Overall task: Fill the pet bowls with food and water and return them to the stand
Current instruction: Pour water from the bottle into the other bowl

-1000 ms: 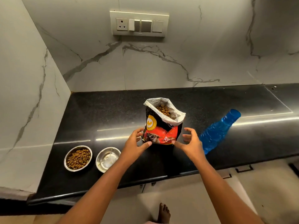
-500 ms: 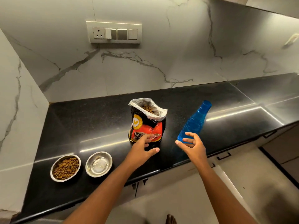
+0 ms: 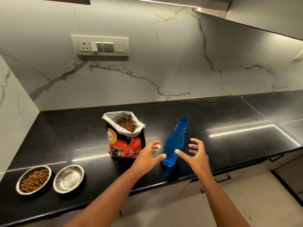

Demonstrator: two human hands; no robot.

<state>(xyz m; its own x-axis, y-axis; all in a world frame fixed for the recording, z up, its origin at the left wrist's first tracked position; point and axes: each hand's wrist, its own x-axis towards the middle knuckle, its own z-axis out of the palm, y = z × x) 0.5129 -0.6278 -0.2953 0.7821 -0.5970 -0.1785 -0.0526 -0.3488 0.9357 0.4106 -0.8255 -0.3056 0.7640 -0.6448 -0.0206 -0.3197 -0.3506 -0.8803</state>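
We have filled one round steel bowl [image 3: 34,179] with kibble; the second steel bowl [image 3: 68,178] awaits water. Left hand [image 3: 147,157] and right hand [image 3: 196,155] flank the blue plastic bottle [image 3: 174,142] on the black surface [image 3: 65,136], grip apart, holding nothing.

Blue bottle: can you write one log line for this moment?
stage: reaching for blue bottle | left hand: open | right hand: open | kibble bowl: filled | second bowl: unfilled

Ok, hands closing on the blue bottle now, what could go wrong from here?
The ribbed blue plastic bottle looks uncapped, so a hard squeeze by the left hand or right hand might spill water. The open kibble bag stands right beside it and could get knocked over. The empty steel bowl is small; pouring may splash.
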